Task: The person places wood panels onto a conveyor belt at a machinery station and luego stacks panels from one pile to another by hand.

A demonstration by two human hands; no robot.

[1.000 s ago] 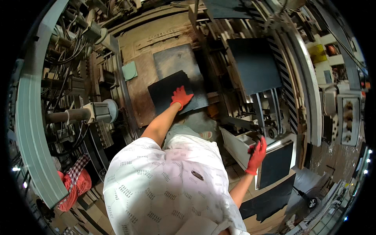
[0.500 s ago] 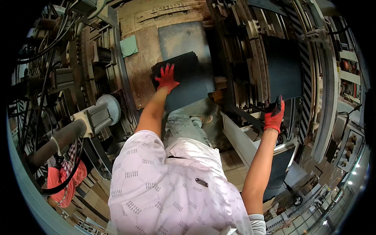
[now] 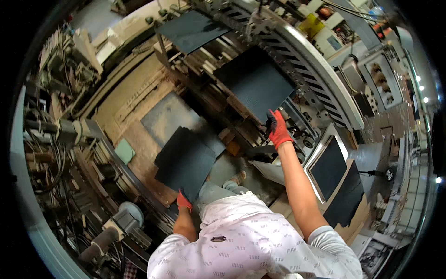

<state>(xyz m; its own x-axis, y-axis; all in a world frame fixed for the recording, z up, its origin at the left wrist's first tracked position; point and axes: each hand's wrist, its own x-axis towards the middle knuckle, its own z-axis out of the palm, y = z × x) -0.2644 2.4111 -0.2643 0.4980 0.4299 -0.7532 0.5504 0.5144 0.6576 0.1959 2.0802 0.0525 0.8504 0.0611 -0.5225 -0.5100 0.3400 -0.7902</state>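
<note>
I wear red gloves with dark palms on both hands. My left hand (image 3: 184, 201) is at the near corner of a stack of black sheets (image 3: 183, 160), its bunched fingers on the sheets' edge and partly hidden. The sheets lie unevenly, fanned at the left side, over a worn grey plate (image 3: 169, 114) and a brown board (image 3: 144, 160). On the right, my right hand (image 3: 278, 130) grips the near corner of another black sheet (image 3: 255, 83), which lies on the machine's rails. The fingers beneath that corner are not fully visible.
A pale green pad (image 3: 124, 151) lies on the board's left. Nearer stands a cylinder with a round grey disc (image 3: 131, 213). A striped machine rail (image 3: 302, 69) runs along the right. More dark sheets (image 3: 328, 169) lie at the lower right; another (image 3: 193, 30) lies at the far side.
My view has turned to the right. My left hand has left the stack's top, where it was spread, and come to its near corner. My right hand stays at the right sheet's corner.
</note>
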